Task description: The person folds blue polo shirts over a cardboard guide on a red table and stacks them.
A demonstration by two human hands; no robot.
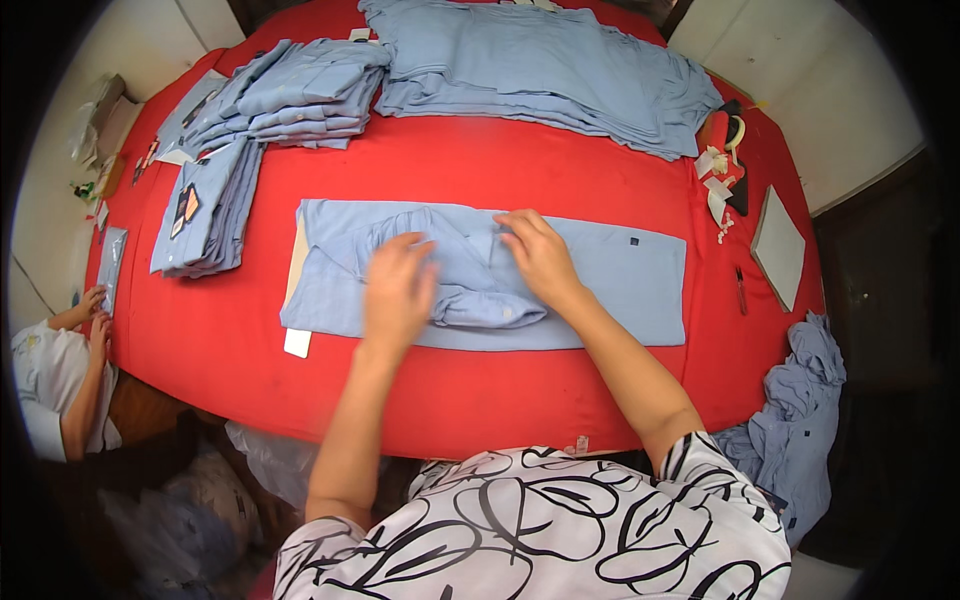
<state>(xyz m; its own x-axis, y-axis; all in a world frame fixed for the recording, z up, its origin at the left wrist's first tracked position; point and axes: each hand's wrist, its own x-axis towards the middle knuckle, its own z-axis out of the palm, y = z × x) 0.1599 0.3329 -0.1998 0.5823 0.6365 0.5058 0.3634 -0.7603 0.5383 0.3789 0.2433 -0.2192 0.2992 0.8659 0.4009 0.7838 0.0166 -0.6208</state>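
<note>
A light blue shirt [610, 290] lies lengthwise on the red tablecloth, its sides folded in and a sleeve bunched across the middle. A small dark square mark sits near its right end. Along the left end a cream strip [296, 268] shows, and a white tag [297, 342] sticks out at the near left corner. My left hand [398, 295] is over the bunched part, smeared by motion, so its grip is unclear. Over by the far edge, my right hand [538, 255] rests its fingertips on the cloth, thumb and fingers apart.
Folded blue shirts [310, 90] are stacked at the far left, with a tagged pile [205, 215] nearer. Flat blue garments [540, 70] spread along the back. At right are a white board [778, 248], a pen [741, 290] and crumpled garments [800, 420]. Another person's hands [97, 315] hold a packet.
</note>
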